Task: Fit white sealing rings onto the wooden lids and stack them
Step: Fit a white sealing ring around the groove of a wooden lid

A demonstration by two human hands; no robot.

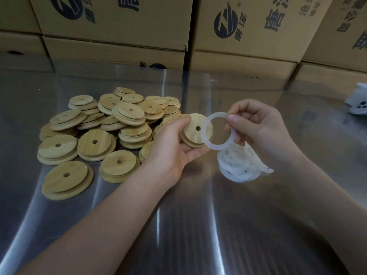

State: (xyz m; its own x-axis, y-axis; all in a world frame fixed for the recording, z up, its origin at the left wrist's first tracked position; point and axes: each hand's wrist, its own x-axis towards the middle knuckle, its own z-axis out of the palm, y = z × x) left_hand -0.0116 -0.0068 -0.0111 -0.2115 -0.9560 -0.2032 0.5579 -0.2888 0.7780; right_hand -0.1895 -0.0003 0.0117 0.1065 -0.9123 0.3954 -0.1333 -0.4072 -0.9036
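My left hand grips a round wooden lid with a centre hole, its stepped side facing me. My right hand pinches a white sealing ring by its upper right edge, and the ring's left part overlaps the lid's right rim. A loose pile of white rings lies on the table just below the held ring. A heap of several wooden lids spreads across the table to the left.
The steel table is shiny, with reflections. Stacked cardboard boxes form a wall along the back edge. A white object with holes sits at the far right edge.
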